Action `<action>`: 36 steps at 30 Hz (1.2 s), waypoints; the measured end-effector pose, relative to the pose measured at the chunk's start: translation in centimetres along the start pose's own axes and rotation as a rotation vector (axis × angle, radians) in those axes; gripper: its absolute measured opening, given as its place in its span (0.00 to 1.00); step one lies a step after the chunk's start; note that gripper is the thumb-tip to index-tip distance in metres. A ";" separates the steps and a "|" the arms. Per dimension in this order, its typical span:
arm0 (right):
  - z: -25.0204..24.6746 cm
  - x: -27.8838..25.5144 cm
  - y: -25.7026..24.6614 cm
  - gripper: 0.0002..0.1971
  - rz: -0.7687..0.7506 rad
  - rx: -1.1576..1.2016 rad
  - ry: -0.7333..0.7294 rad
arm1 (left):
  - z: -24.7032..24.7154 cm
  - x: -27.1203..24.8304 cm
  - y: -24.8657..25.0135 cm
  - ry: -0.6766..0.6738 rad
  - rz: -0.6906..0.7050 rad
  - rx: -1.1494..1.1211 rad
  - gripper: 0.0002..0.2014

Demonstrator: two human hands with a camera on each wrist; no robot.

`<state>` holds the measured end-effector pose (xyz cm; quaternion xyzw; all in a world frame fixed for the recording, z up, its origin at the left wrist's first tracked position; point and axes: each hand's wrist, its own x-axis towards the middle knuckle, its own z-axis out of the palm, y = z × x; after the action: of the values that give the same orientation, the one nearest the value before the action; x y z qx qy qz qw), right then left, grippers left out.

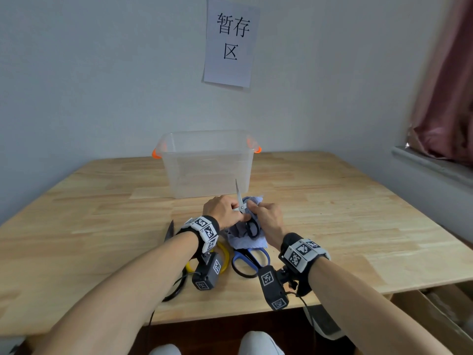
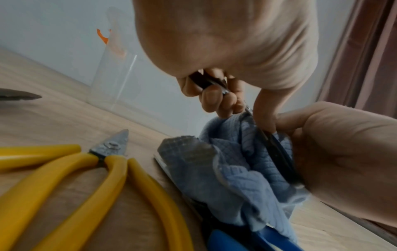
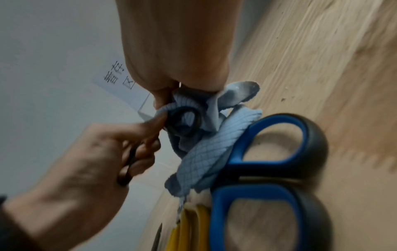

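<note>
Gripping the small black-handled scissors near the pivot, the left hand curls its fingers round them just in front of the clear bin's near wall. The blade tip points up across that wall in the head view. The right hand meets the left there, the two hands touching, and pinches a blue cloth bunched round the scissors' black loops. The cloth's lower edge hangs onto blue-handled scissors, which lie farther out from the bin toward the table's near edge. Left of those, about as far in front of the bin, lie yellow-handled snips, and farther left a dark blade. The bin stands at the table's far edge by the wall. Wood runs wide to both sides of the bin, out to the side edges.
</note>
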<state>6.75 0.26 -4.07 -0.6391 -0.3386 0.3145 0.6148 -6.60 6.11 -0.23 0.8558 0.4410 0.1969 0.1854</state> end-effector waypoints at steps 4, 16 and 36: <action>-0.1 0.5 0.1 0.21 -0.020 -0.002 0.037 | -0.1 -0.1 0.1 0.009 0.017 -0.024 0.29; -1.1 2.7 0.7 0.15 -0.037 0.010 0.120 | -0.2 -0.4 0.0 0.000 0.035 -0.036 0.29; -6.5 2.6 -1.6 0.19 -0.040 -0.365 0.087 | -1.0 -0.7 -3.0 0.035 -0.063 -0.104 0.32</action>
<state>13.47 -1.35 -2.17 -0.7461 -0.3757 0.2076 0.5090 -9.52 7.33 -0.95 0.8272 0.4599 0.2287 0.2279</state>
